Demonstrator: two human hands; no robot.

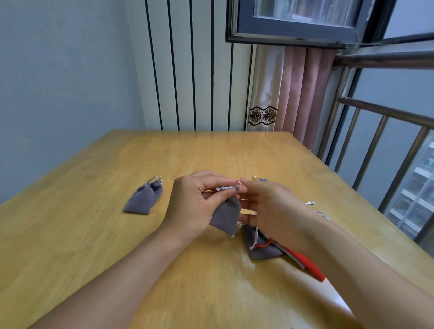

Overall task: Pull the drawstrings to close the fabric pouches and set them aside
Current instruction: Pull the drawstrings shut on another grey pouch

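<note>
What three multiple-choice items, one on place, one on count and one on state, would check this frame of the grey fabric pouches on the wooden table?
1. Where do the closed grey fabric pouches set aside lie?
A. To the left of the hands on the wooden table
B. On the window sill
C. Under the right forearm

2. How many pouches lie in that set-aside group?
A. Five
B. Two
C. None

3. What is the state of the grey pouch in the hands?
A. Lying flat on the table, untouched
B. Lifted, with the left hand gripping its neck and the right hand pinching the pale drawstring
C. Hanging from the railing

Answers: 1 A, the pair rests left of the left hand. 2 B, two overlapping grey pouches show there. 3 B, both hands meet at the pouch's top, above the table.
</note>
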